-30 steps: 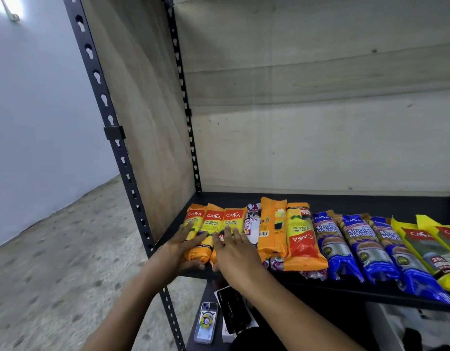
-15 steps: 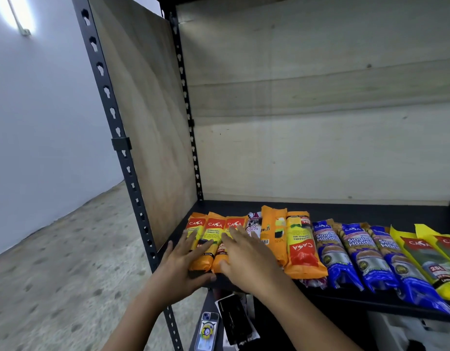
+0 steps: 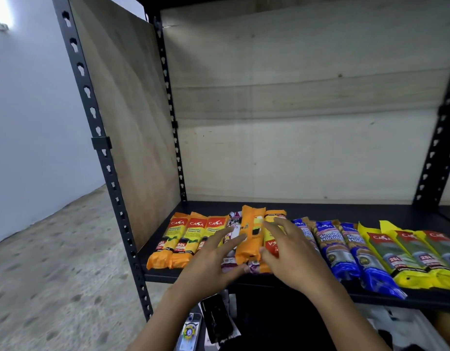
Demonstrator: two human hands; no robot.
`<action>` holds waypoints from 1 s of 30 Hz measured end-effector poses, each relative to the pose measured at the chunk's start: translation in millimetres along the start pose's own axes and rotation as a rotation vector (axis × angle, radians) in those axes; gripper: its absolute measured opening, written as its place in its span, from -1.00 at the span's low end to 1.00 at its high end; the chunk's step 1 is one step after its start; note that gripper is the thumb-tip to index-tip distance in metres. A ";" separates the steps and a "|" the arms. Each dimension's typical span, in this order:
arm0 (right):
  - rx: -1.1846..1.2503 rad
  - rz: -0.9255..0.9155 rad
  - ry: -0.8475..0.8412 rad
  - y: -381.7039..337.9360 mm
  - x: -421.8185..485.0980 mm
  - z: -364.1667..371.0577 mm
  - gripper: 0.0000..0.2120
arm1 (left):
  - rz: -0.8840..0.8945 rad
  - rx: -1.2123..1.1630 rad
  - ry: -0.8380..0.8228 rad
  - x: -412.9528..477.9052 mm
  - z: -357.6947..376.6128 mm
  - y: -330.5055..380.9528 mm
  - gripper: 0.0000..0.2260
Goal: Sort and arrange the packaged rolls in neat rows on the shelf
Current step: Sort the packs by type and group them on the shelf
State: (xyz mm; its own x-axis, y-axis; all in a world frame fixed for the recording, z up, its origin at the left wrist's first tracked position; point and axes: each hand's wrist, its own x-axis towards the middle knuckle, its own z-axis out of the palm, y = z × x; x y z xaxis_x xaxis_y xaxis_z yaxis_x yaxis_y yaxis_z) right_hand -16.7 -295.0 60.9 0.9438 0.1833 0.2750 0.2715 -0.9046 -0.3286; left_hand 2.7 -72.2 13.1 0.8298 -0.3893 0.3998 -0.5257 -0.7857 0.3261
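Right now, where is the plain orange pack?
Head view, left of centre on the shelf: the orange pack lies between the left hand and the right hand.

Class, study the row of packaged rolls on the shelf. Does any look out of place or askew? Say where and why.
Yes, mid-row: the orange pack overlaps its neighbours and sticks out farther back; the CASA pack right of it lies with its logo upside down.

3 blue rolls point(image 3: 330, 243), 3 yellow rolls point(image 3: 396, 254), 5 orange rolls point(image 3: 180, 239)
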 end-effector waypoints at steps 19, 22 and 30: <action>0.132 0.098 -0.052 22.8 7.8 16.1 -0.35 | -0.025 -0.214 0.180 9.7 27.9 14.3 -0.51; 0.142 0.060 0.002 19.7 10.0 17.7 -0.46 | -0.047 -0.286 0.298 5.5 18.6 18.1 -0.52; 0.204 -0.014 0.029 8.0 8.0 26.1 -0.54 | -0.298 -0.526 0.728 10.5 -49.9 -3.3 -0.76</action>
State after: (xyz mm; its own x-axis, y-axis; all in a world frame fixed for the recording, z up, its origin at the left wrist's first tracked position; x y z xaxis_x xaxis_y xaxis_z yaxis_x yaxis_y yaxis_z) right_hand -2.0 -290.8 36.9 0.9347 0.1813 0.3056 0.3196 -0.8049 -0.5001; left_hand 3.8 -49.7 59.0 0.7158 0.3282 0.6163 -0.4753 -0.4177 0.7744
